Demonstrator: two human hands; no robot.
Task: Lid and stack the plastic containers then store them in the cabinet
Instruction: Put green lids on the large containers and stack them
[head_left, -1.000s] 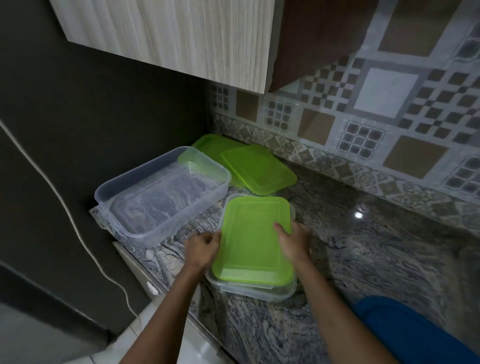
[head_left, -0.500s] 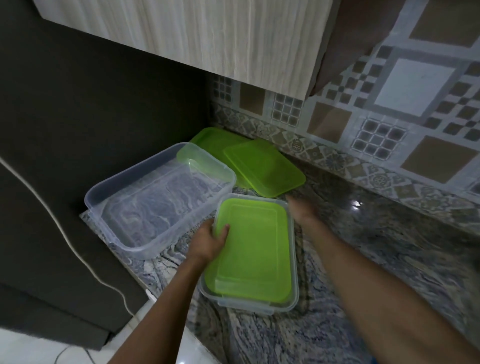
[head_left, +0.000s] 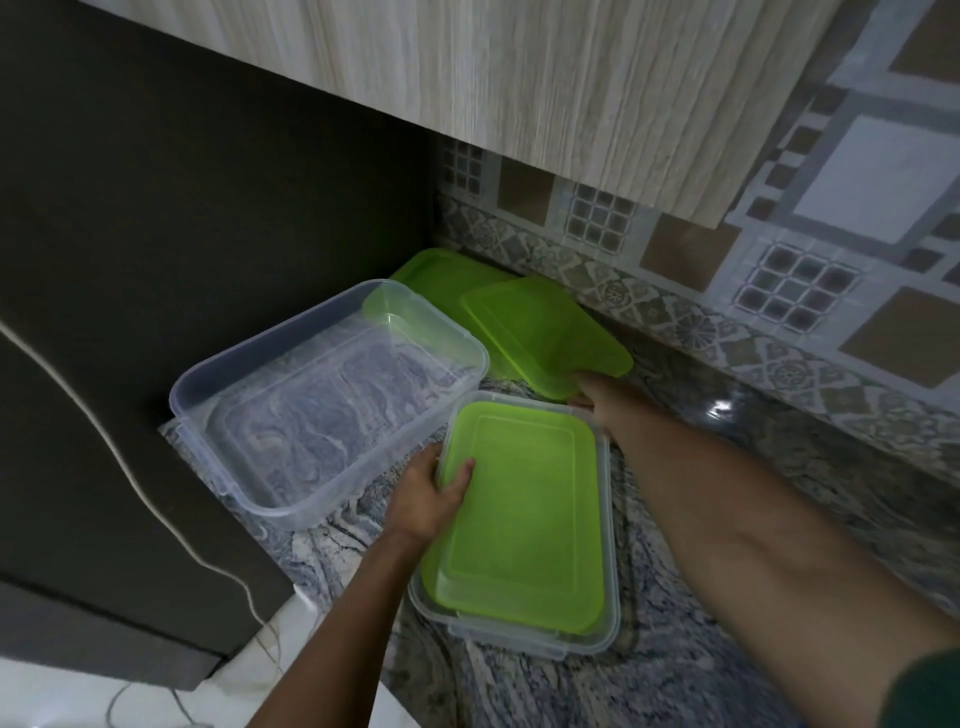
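A clear plastic container (head_left: 612, 545) with a green lid (head_left: 519, 514) on it sits on the marble counter in front of me. My left hand (head_left: 428, 499) grips its left edge, thumb on the lid. A larger clear container (head_left: 322, 400) stands open to the left with a smaller clear one nested inside. Two loose green lids lie at the back: a medium lid (head_left: 540, 332) overlapping a larger lid (head_left: 441, 275). My right hand (head_left: 597, 395) reaches to the near corner of the medium lid and touches it; its fingers are mostly hidden.
A wood-grain wall cabinet (head_left: 519, 93) hangs overhead, its door shut. A dark wall panel (head_left: 182, 218) bounds the counter on the left, with a white cable (head_left: 130, 467) running down it. Patterned tiles (head_left: 779, 291) back the counter. The counter edge drops off at lower left.
My right hand has left the lidded container and reached back to the medium green lid. My left hand has stayed on the lidded container's left edge. The view has shifted closer.
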